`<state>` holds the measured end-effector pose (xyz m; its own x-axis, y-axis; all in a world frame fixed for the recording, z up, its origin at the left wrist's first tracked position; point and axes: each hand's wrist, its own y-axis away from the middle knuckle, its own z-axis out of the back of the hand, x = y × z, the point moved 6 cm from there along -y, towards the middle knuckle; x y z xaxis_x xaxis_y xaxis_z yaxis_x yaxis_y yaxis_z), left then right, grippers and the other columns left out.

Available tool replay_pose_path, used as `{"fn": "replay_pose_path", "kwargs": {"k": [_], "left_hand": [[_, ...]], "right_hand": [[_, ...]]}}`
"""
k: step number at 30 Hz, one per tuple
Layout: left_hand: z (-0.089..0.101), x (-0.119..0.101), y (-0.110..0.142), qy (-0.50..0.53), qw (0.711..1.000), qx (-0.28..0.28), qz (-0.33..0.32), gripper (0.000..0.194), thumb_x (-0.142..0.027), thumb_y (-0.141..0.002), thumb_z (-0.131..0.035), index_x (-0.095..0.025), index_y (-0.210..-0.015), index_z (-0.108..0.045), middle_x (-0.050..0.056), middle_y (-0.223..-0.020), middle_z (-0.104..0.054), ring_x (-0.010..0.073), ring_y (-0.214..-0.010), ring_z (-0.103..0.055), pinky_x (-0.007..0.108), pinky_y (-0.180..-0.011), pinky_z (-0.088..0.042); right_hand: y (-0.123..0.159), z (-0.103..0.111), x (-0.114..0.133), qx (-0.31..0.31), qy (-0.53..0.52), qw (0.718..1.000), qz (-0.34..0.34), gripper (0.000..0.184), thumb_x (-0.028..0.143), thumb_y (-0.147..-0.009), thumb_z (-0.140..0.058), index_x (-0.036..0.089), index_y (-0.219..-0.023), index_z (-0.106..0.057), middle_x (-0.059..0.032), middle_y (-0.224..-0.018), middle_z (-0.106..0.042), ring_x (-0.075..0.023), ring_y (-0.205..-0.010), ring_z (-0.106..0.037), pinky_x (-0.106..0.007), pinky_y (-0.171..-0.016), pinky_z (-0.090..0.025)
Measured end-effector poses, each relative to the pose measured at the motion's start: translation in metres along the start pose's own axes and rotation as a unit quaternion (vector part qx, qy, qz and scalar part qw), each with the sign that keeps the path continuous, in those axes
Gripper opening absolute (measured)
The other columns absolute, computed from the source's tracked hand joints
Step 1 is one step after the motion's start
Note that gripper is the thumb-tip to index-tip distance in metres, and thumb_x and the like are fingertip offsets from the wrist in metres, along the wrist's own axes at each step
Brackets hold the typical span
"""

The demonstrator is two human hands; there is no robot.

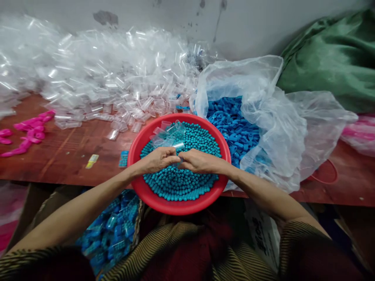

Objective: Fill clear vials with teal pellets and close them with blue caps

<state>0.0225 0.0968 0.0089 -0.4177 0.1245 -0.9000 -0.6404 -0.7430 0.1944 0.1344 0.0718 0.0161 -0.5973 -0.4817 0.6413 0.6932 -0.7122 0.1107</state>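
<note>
My left hand [163, 159] and my right hand [194, 160] meet over a red basin [135, 156] full of small teal beads [178, 187]. Both hands are closed, fingertips almost touching. Between them shows part of a clear plastic tube [178, 145], held in the left fingers; my right fingers press against its near end, where a bit of blue is partly hidden. Several more clear plastic tubes [164, 134] lie on the beads at the basin's far left side.
Clear tubes are heaped [129, 89] along the wall. A plastic bag [272, 117] of blue plastic parts [231, 125] lies at the right, near a green sack [331, 62]. Pink pieces [32, 130] are at left. Below stands a box of blue filled tubes [114, 230].
</note>
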Motion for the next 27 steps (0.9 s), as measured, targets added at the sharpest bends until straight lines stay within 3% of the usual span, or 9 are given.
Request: {"fn": "replay_pose_path", "kwargs": {"k": [4, 9, 12, 14, 17, 20, 23, 25, 27], "left_hand": [[0.003, 0.001, -0.005, 0.036, 0.998, -0.054, 0.018, 0.027, -0.038, -0.076, -0.053, -0.018, -0.06, -0.045, -0.006, -0.048, -0.038, 0.0073, -0.045, -0.035, 0.02, -0.044, -0.029], [0.006, -0.002, -0.009, 0.03, 0.996, -0.084, -0.004, 0.027, -0.036, -0.07, -0.059, -0.016, -0.055, -0.046, -0.005, -0.049, -0.037, 0.0066, -0.047, -0.034, 0.02, -0.045, -0.027], [0.012, -0.002, -0.016, 0.071, 0.985, -0.158, 0.019, 0.026, -0.036, -0.07, -0.061, -0.016, -0.059, -0.049, -0.006, -0.048, -0.039, 0.0061, -0.044, -0.034, 0.019, -0.042, -0.026], [0.014, -0.004, -0.021, 0.14, 0.97, -0.197, 0.018, 0.028, -0.042, -0.07, -0.063, -0.016, -0.066, -0.053, -0.006, -0.05, -0.042, 0.0063, -0.044, -0.037, 0.019, -0.041, -0.029], [0.008, -0.01, -0.027, 0.299, 0.927, -0.227, -0.017, 0.04, -0.053, -0.069, -0.063, -0.016, -0.081, -0.056, -0.003, -0.06, -0.052, 0.0078, -0.051, -0.047, 0.019, -0.046, -0.039], [-0.002, -0.013, -0.032, 0.409, 0.884, -0.227, -0.017, 0.046, -0.053, -0.068, -0.066, -0.017, -0.093, -0.052, -0.001, -0.068, -0.059, 0.0113, -0.059, -0.056, 0.021, -0.05, -0.044], [-0.012, -0.011, -0.036, 0.44, 0.878, -0.186, 0.039, 0.041, -0.054, -0.071, -0.061, -0.017, -0.08, -0.048, -0.002, -0.057, -0.057, 0.0113, -0.046, -0.054, 0.021, -0.04, -0.041], [-0.017, -0.011, -0.037, 0.435, 0.888, -0.129, 0.072, 0.041, -0.057, -0.073, -0.057, -0.017, -0.071, -0.045, -0.002, -0.053, -0.055, 0.0098, -0.037, -0.048, 0.021, -0.035, -0.037], [-0.014, -0.013, -0.037, 0.414, 0.901, -0.103, 0.076, 0.039, -0.054, -0.072, -0.059, -0.017, -0.069, -0.045, -0.001, -0.054, -0.057, 0.0113, -0.039, -0.051, 0.021, -0.033, -0.037]], "right_hand": [[0.001, 0.005, -0.004, -0.071, -0.026, 0.997, -0.017, 0.009, 0.022, -0.089, -0.048, 0.014, -0.086, -0.052, -0.0001, -0.071, -0.054, -0.0117, -0.063, -0.048, -0.023, -0.059, -0.031], [0.006, 0.002, -0.014, -0.091, -0.069, 0.993, -0.014, 0.01, 0.024, -0.089, -0.047, 0.017, -0.082, -0.048, 0.0021, -0.069, -0.052, -0.0107, -0.062, -0.047, -0.023, -0.059, -0.033], [0.003, 0.007, -0.024, -0.133, -0.143, 0.979, -0.053, 0.015, 0.028, -0.088, -0.048, 0.018, -0.078, -0.045, 0.0024, -0.069, -0.051, -0.0094, -0.059, -0.046, -0.022, -0.058, -0.037], [-0.003, 0.002, -0.03, -0.118, -0.291, 0.946, -0.075, 0.022, 0.036, -0.089, -0.046, 0.018, -0.077, -0.043, 0.0039, -0.067, -0.05, -0.007, -0.05, -0.043, -0.022, -0.051, -0.041], [-0.011, -0.011, -0.029, -0.071, -0.549, 0.83, -0.066, 0.034, 0.051, -0.083, -0.051, 0.019, -0.079, -0.041, 0.0063, -0.064, -0.051, -0.0038, -0.04, -0.037, -0.023, -0.044, -0.047], [-0.015, -0.022, -0.023, -0.052, -0.669, 0.739, -0.058, 0.043, 0.055, -0.072, -0.064, 0.018, -0.081, -0.043, 0.0064, -0.064, -0.054, -0.0033, -0.041, -0.04, -0.023, -0.042, -0.051], [-0.015, -0.034, -0.016, -0.044, -0.698, 0.711, -0.067, 0.045, 0.054, -0.071, -0.066, 0.019, -0.088, -0.043, 0.0073, -0.061, -0.056, -0.0026, -0.039, -0.038, -0.022, -0.041, -0.052], [-0.014, -0.038, -0.015, -0.062, -0.688, 0.719, -0.077, 0.043, 0.053, -0.073, -0.064, 0.019, -0.09, -0.044, 0.0074, -0.061, -0.057, -0.0022, -0.037, -0.036, -0.022, -0.04, -0.052], [-0.013, -0.037, -0.015, -0.094, -0.656, 0.745, -0.076, 0.04, 0.052, -0.075, -0.061, 0.018, -0.088, -0.046, 0.0071, -0.06, -0.056, -0.0023, -0.037, -0.037, -0.021, -0.039, -0.051]]}}
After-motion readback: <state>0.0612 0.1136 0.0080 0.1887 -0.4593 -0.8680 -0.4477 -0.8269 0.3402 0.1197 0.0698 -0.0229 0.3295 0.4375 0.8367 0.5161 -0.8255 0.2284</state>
